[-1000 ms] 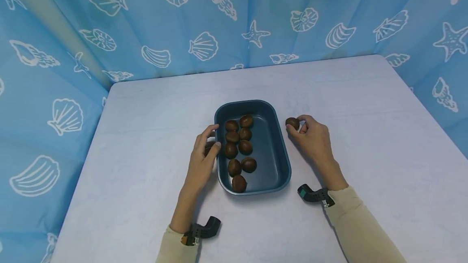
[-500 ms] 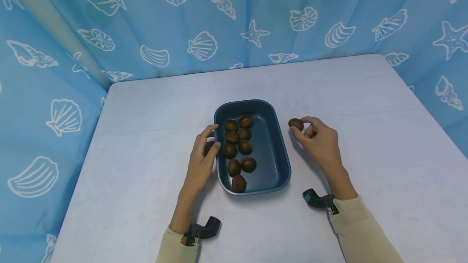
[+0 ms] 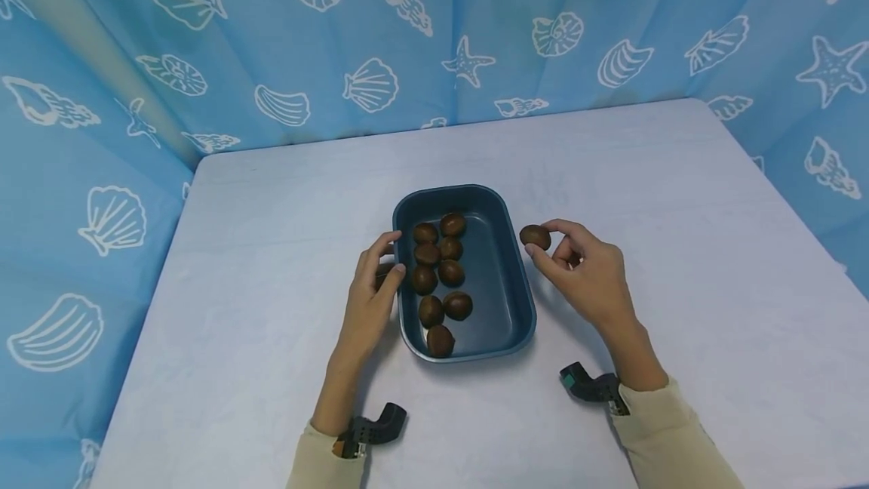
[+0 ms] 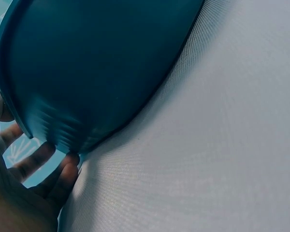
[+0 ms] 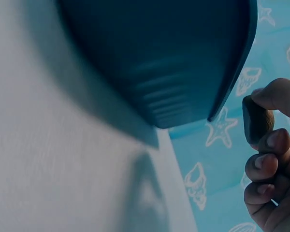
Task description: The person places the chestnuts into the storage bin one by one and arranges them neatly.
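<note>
A dark blue rectangular tray (image 3: pixel 498 278) stands on the table with several brown chestnuts (image 3: pixel 451 272) in its left part. My left hand (image 3: pixel 366 300) grips the tray's left side. Its thumb and a fingertip reach the rim, while in the left wrist view other fingertips touch the outer wall (image 4: pixel 87 96). Just off the tray's right rim, my right hand (image 3: pixel 587 266) pinches a single chestnut (image 3: pixel 535 237) between thumb and index finger. The right wrist view shows that chestnut (image 5: pixel 257 121) raised beside the tray, its other fingers curled below. A dark patch between the left fingers is unclear.
White cloth covers the table (image 3: pixel 285 232). Behind and at both sides hangs a blue curtain (image 3: pixel 237 36) with white seashell prints. Each wrist wears a black camera band, one by the left sleeve (image 3: pixel 326 459) and one by the right sleeve (image 3: pixel 672 436).
My right hand first drew slightly right and toward me with the chestnut, then came back left to the tray's rim. The left hand keeps its place on the tray; the view shifted a little.
</note>
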A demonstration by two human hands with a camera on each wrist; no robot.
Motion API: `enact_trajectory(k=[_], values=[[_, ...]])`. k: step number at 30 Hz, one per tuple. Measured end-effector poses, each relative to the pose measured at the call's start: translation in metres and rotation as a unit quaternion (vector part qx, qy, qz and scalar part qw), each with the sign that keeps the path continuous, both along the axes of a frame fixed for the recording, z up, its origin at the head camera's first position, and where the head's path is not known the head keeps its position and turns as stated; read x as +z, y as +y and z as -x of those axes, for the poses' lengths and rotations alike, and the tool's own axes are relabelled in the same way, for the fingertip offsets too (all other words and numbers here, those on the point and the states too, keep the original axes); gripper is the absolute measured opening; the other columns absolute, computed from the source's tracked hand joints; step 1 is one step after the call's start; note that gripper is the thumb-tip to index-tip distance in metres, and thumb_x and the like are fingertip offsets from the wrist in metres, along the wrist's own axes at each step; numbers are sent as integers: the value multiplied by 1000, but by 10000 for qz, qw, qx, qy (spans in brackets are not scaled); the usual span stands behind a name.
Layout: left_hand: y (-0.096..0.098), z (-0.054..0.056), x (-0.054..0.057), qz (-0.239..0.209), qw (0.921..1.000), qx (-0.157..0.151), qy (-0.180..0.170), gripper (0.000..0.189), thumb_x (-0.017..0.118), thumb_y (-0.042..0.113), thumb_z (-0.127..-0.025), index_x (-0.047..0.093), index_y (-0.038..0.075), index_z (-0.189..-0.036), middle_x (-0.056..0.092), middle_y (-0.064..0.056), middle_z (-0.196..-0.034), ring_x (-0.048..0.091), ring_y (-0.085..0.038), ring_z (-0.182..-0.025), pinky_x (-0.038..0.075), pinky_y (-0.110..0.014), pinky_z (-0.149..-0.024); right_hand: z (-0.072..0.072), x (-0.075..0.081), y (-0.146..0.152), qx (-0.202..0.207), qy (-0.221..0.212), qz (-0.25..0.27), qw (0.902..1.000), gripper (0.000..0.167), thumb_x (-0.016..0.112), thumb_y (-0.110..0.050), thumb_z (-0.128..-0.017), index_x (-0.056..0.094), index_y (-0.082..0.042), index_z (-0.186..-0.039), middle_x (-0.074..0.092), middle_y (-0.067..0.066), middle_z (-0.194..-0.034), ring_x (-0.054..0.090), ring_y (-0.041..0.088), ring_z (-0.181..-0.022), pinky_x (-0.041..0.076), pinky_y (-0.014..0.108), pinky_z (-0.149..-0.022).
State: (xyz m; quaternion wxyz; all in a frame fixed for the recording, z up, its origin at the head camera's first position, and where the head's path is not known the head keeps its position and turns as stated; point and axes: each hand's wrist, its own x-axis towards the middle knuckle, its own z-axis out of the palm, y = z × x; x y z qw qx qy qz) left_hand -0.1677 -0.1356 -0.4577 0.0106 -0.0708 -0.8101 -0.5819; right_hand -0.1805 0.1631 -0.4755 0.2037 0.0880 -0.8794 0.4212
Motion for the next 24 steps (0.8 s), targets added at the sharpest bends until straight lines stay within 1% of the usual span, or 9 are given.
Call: enact_trajectory(k=[3, 9, 13, 17, 24], values=[[0, 0, 0, 6, 10000, 9, -8, 46, 46, 12, -104, 45, 16, -149, 45, -18, -140, 53, -37, -121, 42, -50, -105, -4, 2, -4, 261, 97, 6, 9996, 33, 80, -16, -86, 69, -9, -116, 49, -8, -62, 44, 10, -55, 37, 23, -56], [0, 0, -1, -8, 10000, 33, 8, 46, 46, 12, -104, 45, 16, -149, 45, -17, -140, 53, -37, -122, 42, -50, -105, -10, 8, -16, 786, 106, 47, 9968, 33, 81, -14, -84, 69, -13, -116, 48, -11, -64, 45, 9, -56, 37, 23, -52], [-1, 1, -3, -5, 10000, -6, 22, 46, 47, 13, -104, 45, 16, -150, 44, -20, -141, 54, -36, -122, 42, -49, -105, -13, 9, -24, 1224, 233, 60, 9922, 36, 82, -11, -82, 69, -12, -116, 47, -11, -64, 44, 8, -55, 40, 23, -53], [-1, 0, -3, 7, 10000, 3, 51, 46, 47, 13, -104, 45, 17, -150, 44, -22, -141, 54, -36, -121, 42, -49, -104, -16, 8, -32, 1596, 295, -15, 9867, 37, 83, -11, -81, 68, -12, -116, 45, -13, -64, 42, 5, -53, 41, 21, -54], [-1, 0, -1, 9, 10000, 14, 24, 46, 47, 12, -104, 45, 17, -150, 46, -18, -139, 54, -36, -120, 43, -49, -104, -19, 9, -39, 1978, 494, -83, 9790, 38, 83, -10, -80, 68, -13, -115, 43, -15, -64, 40, 2, -51, 42, 20, -54]])
